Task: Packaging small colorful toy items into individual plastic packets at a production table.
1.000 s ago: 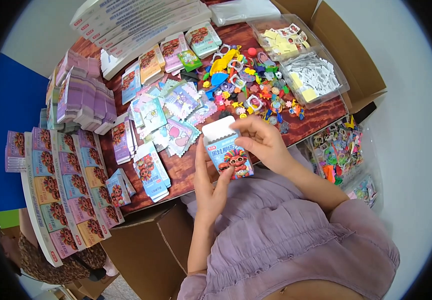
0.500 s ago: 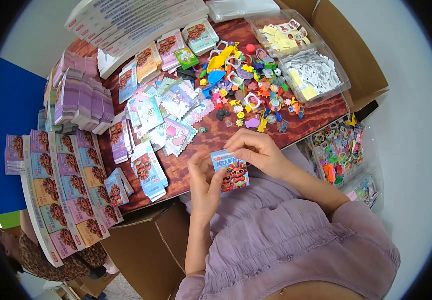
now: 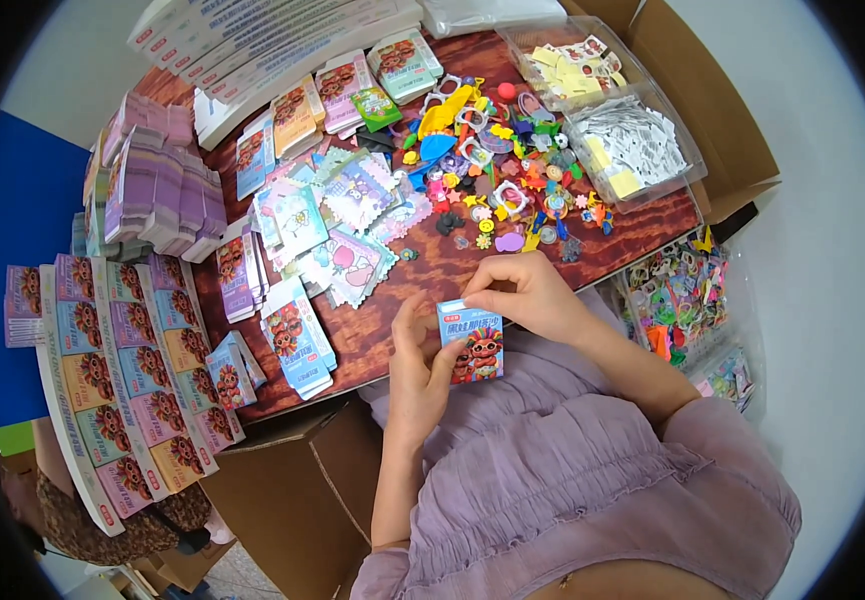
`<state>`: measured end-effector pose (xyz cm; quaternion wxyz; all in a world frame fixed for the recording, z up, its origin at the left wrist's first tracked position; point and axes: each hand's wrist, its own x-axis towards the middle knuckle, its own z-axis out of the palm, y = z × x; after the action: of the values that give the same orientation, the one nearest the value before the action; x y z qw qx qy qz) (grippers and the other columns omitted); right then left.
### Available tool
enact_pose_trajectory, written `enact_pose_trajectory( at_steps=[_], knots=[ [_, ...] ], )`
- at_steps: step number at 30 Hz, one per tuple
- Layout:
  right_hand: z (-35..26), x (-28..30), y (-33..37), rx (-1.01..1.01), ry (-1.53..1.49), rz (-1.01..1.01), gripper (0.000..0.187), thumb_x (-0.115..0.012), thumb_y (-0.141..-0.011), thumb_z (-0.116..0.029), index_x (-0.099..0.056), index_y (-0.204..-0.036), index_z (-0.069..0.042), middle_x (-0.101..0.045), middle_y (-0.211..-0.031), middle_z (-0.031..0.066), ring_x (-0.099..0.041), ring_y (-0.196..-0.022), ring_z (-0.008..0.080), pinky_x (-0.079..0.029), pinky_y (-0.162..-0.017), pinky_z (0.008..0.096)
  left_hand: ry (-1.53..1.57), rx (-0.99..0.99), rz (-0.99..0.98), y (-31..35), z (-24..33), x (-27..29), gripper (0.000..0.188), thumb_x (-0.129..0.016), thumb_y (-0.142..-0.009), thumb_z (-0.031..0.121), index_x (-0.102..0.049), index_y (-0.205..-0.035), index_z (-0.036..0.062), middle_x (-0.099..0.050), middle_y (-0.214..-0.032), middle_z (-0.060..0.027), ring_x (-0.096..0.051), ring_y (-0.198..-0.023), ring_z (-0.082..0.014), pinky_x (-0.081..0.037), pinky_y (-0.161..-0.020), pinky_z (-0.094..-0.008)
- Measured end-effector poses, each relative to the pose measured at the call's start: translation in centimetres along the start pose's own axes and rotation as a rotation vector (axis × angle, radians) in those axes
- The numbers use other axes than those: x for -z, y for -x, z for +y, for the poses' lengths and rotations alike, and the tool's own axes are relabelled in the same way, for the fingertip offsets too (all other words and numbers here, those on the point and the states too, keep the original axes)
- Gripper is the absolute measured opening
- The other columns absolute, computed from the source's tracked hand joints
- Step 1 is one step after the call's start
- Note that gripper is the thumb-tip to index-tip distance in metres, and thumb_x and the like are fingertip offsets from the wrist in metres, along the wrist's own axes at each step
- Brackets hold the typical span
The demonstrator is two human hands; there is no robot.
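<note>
A small blue cardboard box with a red-haired cartoon character on its front stands upright over my lap, beside the table's near edge. My left hand grips it from the left side, its thumb across the front. At the box's top edge, the fingers of my right hand are bent, thumb and forefinger pinched together by the flap. A pale strip shows along the top; whether the flap is fully closed I cannot tell. Flat blue boxes lie on the table to the left of my hands.
Small colourful plastic trinkets are scattered beyond my hands. Zigzag-edged cards form a pile left of them. Clear trays hold paper pieces at the back right. Display cartons of small boxes stand at left; an open brown carton sits below.
Both hands and the box have shifted slightly right. My right fingers have closed into a tighter pinch at the box's top, and more of its front shows.
</note>
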<state>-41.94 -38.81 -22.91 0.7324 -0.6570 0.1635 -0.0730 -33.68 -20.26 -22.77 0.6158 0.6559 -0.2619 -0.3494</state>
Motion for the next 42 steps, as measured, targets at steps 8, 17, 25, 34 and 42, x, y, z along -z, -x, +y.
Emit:
enact_pose_trajectory(
  at_steps=[8, 17, 25, 34, 42],
  knots=[
    [-0.9, 0.1, 1.1, 0.460, 0.516, -0.084, 0.012, -0.068, -0.084, -0.007, -0.068, -0.093, 0.001, -0.067, -0.093, 0.0117, -0.067, -0.087, 0.0264, -0.051, -0.074, 0.0342, -0.127, 0.078, -0.013, 0.7, 0.4, 0.2, 0.046, -0.058, -0.092, -0.006, -0.045, -0.135, 0.0030, -0.059, -0.118, -0.0147, -0.064, -0.104, -0.0230, -0.053, -0.085, -0.0332],
    [-0.8, -2.7, 0.1, 0.260, 0.289, -0.068, 0.018, -0.066, -0.086, -0.004, -0.068, -0.103, 0.001, -0.067, -0.091, 0.0097, -0.064, -0.081, 0.0229, -0.051, -0.072, 0.0322, -0.295, 0.180, 0.307, 2.0, 3.8, 5.8, 0.039, -0.051, -0.097, 0.003, -0.050, -0.136, 0.0047, -0.065, -0.105, -0.0120, -0.068, -0.088, -0.0189, -0.054, -0.070, -0.0329],
    [1.6, -12.4, -6.1, 0.497, 0.604, -0.264, 0.021, -0.065, -0.084, -0.012, -0.066, -0.103, -0.003, -0.066, -0.098, 0.0121, -0.060, -0.095, 0.0307, -0.048, -0.083, 0.0430, -1.008, 0.055, 0.954, 3.8, 4.1, 21.3, 0.033, -0.047, -0.100, 0.006, -0.052, -0.132, -0.0005, -0.064, -0.112, -0.0209, -0.065, -0.077, -0.0250, -0.053, -0.069, -0.0324],
    [1.5, -20.0, -12.1, 0.772, 1.224, -0.125, 0.032, -0.072, -0.077, -0.013, -0.060, -0.105, -0.002, -0.056, -0.100, 0.0114, -0.052, -0.107, 0.0268, -0.044, -0.081, 0.0369, -0.920, -0.128, 0.702, 4.3, 4.0, 12.7, 0.047, -0.062, -0.090, 0.004, -0.048, -0.135, -0.0032, -0.056, -0.128, -0.0226, -0.053, -0.118, -0.0376, -0.042, -0.101, -0.0425],
    [-5.8, -11.7, -6.6, 0.687, 0.631, -0.451, 0.012, -0.064, -0.080, -0.010, -0.055, -0.088, -0.006, -0.054, -0.083, 0.0085, -0.059, -0.081, 0.0296, -0.048, -0.067, 0.0404, -0.049, 0.150, 0.075, 5.5, 3.3, 10.6, 0.066, -0.075, -0.084, 0.010, -0.042, -0.141, -0.0008, -0.054, -0.130, -0.0131, -0.051, -0.120, -0.0190, -0.042, -0.101, -0.0346]
  ],
)
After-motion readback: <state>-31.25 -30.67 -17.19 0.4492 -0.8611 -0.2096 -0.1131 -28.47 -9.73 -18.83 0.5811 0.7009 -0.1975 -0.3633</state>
